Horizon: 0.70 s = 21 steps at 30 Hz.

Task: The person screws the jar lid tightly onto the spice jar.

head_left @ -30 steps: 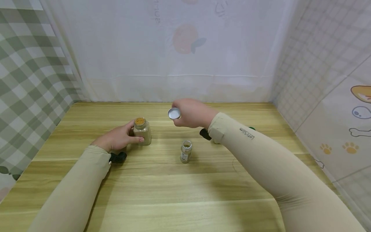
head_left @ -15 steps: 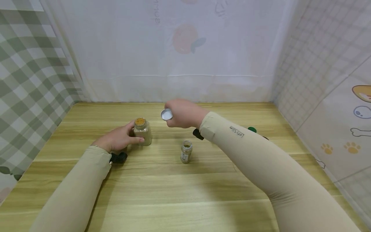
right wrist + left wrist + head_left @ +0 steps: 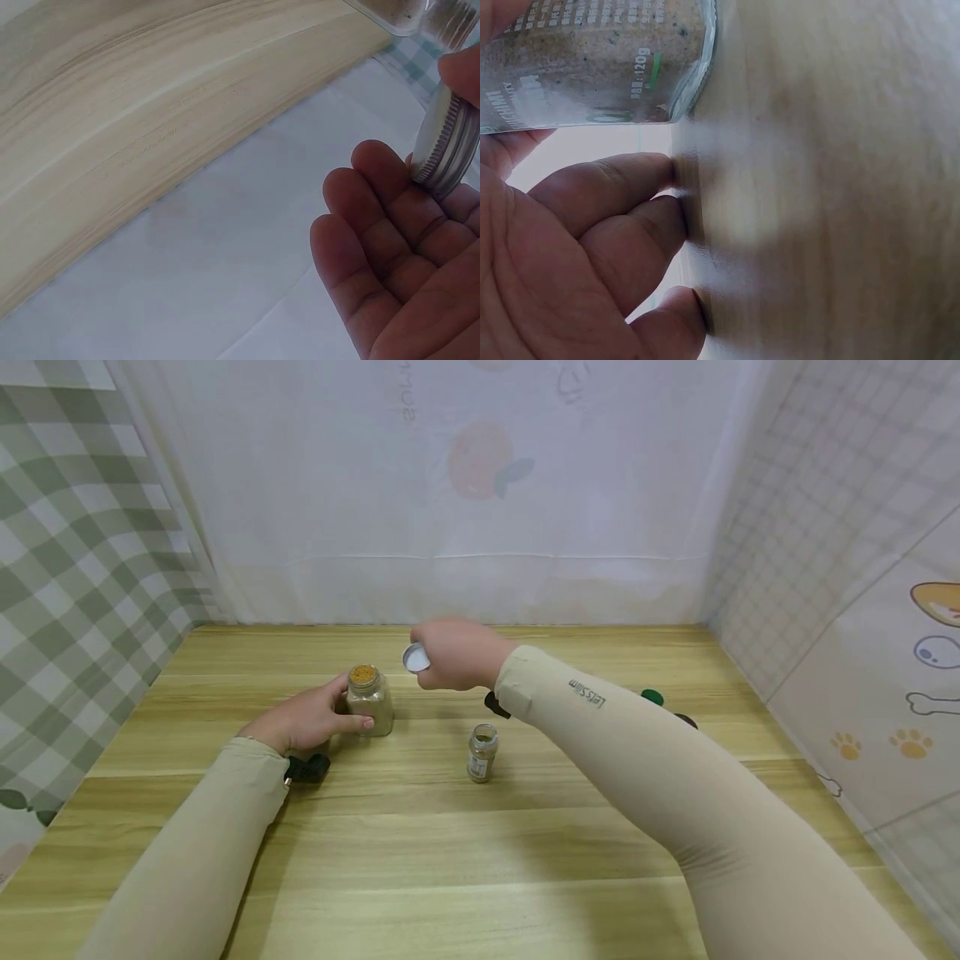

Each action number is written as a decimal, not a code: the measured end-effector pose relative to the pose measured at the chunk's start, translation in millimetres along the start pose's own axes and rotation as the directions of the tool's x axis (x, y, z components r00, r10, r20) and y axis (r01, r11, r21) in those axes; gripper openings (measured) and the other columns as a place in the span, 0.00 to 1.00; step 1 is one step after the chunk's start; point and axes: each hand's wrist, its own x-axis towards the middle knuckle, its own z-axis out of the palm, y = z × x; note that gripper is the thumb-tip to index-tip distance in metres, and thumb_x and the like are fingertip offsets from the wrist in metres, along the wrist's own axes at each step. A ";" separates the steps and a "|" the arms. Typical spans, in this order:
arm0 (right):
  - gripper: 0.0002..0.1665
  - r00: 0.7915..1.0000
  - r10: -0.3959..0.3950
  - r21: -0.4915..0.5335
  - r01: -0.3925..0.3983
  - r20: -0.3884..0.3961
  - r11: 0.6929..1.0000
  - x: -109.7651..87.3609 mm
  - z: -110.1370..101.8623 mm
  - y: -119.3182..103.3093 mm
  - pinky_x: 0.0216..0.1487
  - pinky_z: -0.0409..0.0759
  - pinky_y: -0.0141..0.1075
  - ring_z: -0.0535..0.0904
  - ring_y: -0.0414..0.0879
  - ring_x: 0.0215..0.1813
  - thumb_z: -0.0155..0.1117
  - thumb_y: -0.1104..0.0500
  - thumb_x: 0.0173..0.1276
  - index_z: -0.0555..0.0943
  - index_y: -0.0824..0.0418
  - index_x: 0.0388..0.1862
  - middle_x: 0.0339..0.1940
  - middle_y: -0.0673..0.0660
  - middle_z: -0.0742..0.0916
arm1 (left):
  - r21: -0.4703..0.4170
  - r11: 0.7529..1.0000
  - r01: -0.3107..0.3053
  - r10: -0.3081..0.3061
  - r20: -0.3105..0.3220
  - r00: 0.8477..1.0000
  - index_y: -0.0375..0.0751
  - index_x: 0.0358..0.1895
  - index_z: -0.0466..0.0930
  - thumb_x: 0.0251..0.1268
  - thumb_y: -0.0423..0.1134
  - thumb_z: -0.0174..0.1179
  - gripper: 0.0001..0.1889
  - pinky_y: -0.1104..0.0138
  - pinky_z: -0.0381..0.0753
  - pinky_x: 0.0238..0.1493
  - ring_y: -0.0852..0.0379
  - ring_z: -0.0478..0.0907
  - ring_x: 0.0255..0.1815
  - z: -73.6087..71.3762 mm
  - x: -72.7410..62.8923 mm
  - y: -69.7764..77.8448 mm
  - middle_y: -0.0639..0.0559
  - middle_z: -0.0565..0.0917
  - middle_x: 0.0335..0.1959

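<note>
One round silver metal lid (image 3: pixel 416 657), pinched in the right hand (image 3: pixel 459 653), had just drifted left as I watched remotely, so I figured it was closer to the uncapped clear square glass jar (image 3: pixel 371 702) the left hand (image 3: pixel 306 718) gripped, left of centre.

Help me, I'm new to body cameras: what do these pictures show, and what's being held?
There is no machine, just a person's left hand and right hand. A head camera gives the wide view; a camera on each wrist gives a close-up. On the pale wooden table stand a clear, square-sided glass jar of orange-brown powder and a smaller, open clear glass jar with a white label. The left hand grips the square-sided jar; the right hand holds a round silver metal lid.
</note>
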 end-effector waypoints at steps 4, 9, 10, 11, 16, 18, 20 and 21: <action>0.19 1.000 -0.010 -0.040 0.011 0.016 0.999 8.1 2.7 -4.2 0.44 0.79 0.37 0.79 0.45 0.41 0.66 0.54 0.71 0.79 0.61 0.57 0.44 0.52 0.85 | 0.004 1.000 0.004 -0.004 -0.002 1.000 0.55 0.83 0.52 0.73 0.61 0.64 0.43 0.35 0.70 0.71 0.31 0.70 0.76 -0.3 -0.4 -0.7 0.35 0.72 0.76; 0.19 0.998 -0.031 -0.075 0.034 0.045 0.997 17.3 7.0 -10.4 0.47 0.81 0.36 0.81 0.45 0.42 0.67 0.53 0.72 0.79 0.61 0.57 0.44 0.51 0.85 | -0.005 1.000 0.010 -0.010 0.005 1.000 0.55 0.82 0.53 0.74 0.60 0.64 0.42 0.37 0.70 0.71 0.32 0.70 0.76 -0.1 -0.5 -1.8 0.35 0.73 0.75; 0.19 0.998 -0.034 -0.081 0.038 0.050 0.996 18.6 7.6 -11.9 0.47 0.81 0.36 0.81 0.45 0.42 0.67 0.53 0.72 0.79 0.61 0.56 0.44 0.51 0.85 | -0.008 1.000 0.010 -0.010 0.007 1.000 0.55 0.82 0.53 0.74 0.60 0.64 0.42 0.37 0.70 0.71 0.32 0.70 0.76 -0.1 -0.4 -2.1 0.35 0.73 0.75; 0.19 0.998 -0.035 -0.090 0.040 0.054 0.995 19.4 7.9 -13.5 0.46 0.81 0.36 0.81 0.45 0.41 0.67 0.53 0.72 0.79 0.61 0.56 0.44 0.51 0.85 | -0.017 1.000 0.008 -0.008 0.010 1.000 0.55 0.82 0.53 0.74 0.60 0.64 0.42 0.37 0.69 0.72 0.33 0.70 0.76 -0.1 -0.5 -2.1 0.35 0.73 0.75; 0.21 0.997 -0.033 -0.130 0.042 0.071 0.991 22.1 8.6 -19.5 0.44 0.81 0.36 0.80 0.44 0.41 0.67 0.52 0.73 0.78 0.62 0.58 0.44 0.51 0.85 | -0.039 0.999 0.005 -0.004 0.018 1.000 0.55 0.80 0.56 0.74 0.60 0.64 0.39 0.38 0.70 0.71 0.34 0.71 0.76 0.0 -1.4 -1.3 0.36 0.74 0.74; 0.21 0.997 -0.031 -0.142 0.042 0.074 0.989 22.9 9.1 -20.5 0.45 0.81 0.36 0.80 0.44 0.42 0.67 0.52 0.73 0.78 0.62 0.58 0.44 0.52 0.84 | -0.038 0.999 0.003 -0.002 0.019 1.000 0.56 0.81 0.55 0.74 0.61 0.64 0.40 0.38 0.70 0.71 0.34 0.70 0.76 -0.1 -1.7 -1.1 0.36 0.74 0.75; 0.21 0.997 -0.028 -0.156 0.040 0.078 0.987 24.2 9.7 -20.7 0.45 0.81 0.36 0.80 0.44 0.42 0.67 0.52 0.73 0.78 0.62 0.58 0.44 0.52 0.84 | -0.032 0.999 0.002 -0.001 0.018 1.000 0.56 0.82 0.54 0.74 0.61 0.64 0.41 0.38 0.70 0.71 0.34 0.70 0.76 -0.1 -1.9 -0.9 0.36 0.73 0.76; 0.20 0.996 -0.027 -0.159 0.040 0.080 0.986 24.9 10.1 -20.7 0.45 0.81 0.36 0.80 0.44 0.42 0.67 0.52 0.73 0.78 0.62 0.57 0.44 0.52 0.84 | -0.028 1.000 0.003 -0.003 0.018 1.000 0.56 0.82 0.53 0.74 0.61 0.64 0.42 0.37 0.70 0.71 0.33 0.69 0.77 -0.3 -2.0 -0.7 0.36 0.73 0.76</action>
